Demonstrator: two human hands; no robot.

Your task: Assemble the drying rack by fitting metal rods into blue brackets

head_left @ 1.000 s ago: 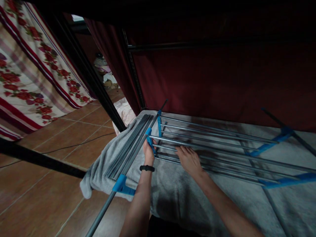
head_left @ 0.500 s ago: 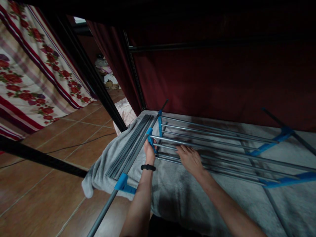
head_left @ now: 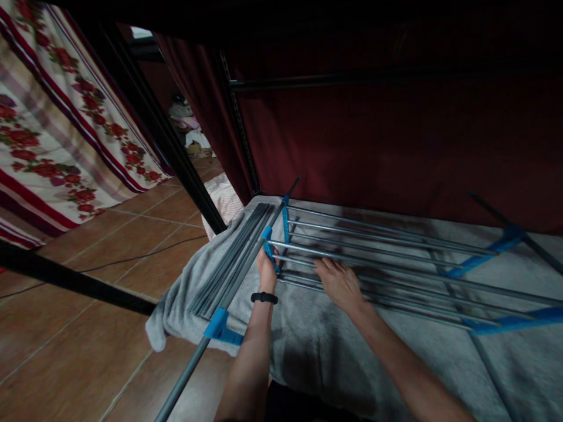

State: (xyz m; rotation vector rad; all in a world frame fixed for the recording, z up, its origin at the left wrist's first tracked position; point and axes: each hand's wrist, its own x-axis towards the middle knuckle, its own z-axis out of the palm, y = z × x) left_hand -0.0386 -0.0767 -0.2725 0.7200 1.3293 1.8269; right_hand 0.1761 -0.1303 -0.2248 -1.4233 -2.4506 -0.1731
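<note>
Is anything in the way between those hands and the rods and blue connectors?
Nothing visible is: the left hand holds a blue connector, and the right hand appears to touch a metal rod. The grey blanket lies beneath, not between.

Shows just a slight slip of view since a second ago, most evident around the left end of the gray blanket (head_left: 308,340). Puts the floral curtain (head_left: 105,123), off beyond the blanket's left side, a touch farther right. Carries rightward too the black post (head_left: 189,176) beside the blanket and, at its near left edge, the blue bracket (head_left: 217,323). Nudges likewise, over the blanket, the left hand (head_left: 266,272), the black wristband (head_left: 264,298) and the right hand (head_left: 338,283).
</note>
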